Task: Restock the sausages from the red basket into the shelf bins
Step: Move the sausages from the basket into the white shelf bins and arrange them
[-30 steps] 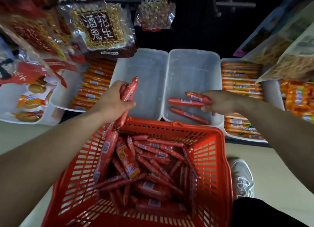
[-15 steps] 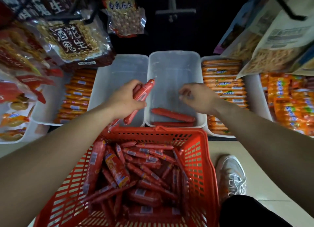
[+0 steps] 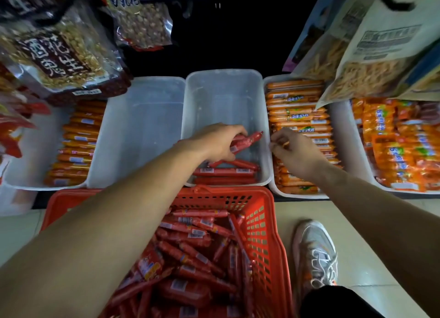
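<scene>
**Red basket** point(image 3: 266, 224) stands directly before the shelf, so its loose sausages point(image 3: 190, 251) lie a short reach from the bins. **Centre bin** point(image 3: 221, 96) is mostly bare; the laid sausages point(image 3: 226, 172) run crosswise at its near end, presumably starting a neat row. The left bin point(image 3: 140, 127) holds none. **Left hand** point(image 3: 220, 141) grasps a bundle of sausages point(image 3: 247, 137) low inside the centre bin, apparently for placing. **Right hand** point(image 3: 297, 152) hovers over the neighbouring orange packs point(image 3: 297, 117), fingers curled; whether it pinches anything cannot be told.
</scene>
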The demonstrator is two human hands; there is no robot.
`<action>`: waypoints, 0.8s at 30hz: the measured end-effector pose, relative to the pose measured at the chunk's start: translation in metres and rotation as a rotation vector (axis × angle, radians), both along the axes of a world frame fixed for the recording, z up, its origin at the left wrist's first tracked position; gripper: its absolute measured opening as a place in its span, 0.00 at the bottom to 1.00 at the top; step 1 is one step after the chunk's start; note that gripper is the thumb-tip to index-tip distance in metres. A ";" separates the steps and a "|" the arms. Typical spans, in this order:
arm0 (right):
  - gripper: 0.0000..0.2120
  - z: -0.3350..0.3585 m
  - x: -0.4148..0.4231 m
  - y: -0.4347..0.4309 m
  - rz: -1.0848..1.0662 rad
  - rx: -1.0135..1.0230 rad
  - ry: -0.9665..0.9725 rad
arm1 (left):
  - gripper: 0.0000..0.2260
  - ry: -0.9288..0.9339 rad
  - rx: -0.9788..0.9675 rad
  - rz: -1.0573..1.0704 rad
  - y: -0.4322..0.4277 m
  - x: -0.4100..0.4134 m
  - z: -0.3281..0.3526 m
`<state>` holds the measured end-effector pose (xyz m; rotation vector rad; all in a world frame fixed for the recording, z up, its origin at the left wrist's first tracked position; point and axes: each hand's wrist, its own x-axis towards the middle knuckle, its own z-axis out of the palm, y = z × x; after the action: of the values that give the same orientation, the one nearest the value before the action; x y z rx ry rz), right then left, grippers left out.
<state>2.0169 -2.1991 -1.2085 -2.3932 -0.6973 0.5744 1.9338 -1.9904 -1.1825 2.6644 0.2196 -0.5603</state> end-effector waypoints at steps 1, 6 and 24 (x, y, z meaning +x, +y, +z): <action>0.10 0.001 -0.001 0.004 -0.026 0.014 0.005 | 0.28 0.000 -0.009 -0.006 0.001 -0.001 0.001; 0.10 0.006 -0.002 0.012 -0.101 0.035 0.011 | 0.38 -0.086 -0.037 0.040 0.003 0.006 -0.005; 0.33 -0.006 -0.018 0.021 0.074 -0.196 -0.189 | 0.33 0.058 0.114 -0.063 0.021 -0.016 -0.042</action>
<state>1.9989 -2.1778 -1.2149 -2.6375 -0.8483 0.4694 1.9176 -1.9690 -1.2248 2.7760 0.1909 -0.6643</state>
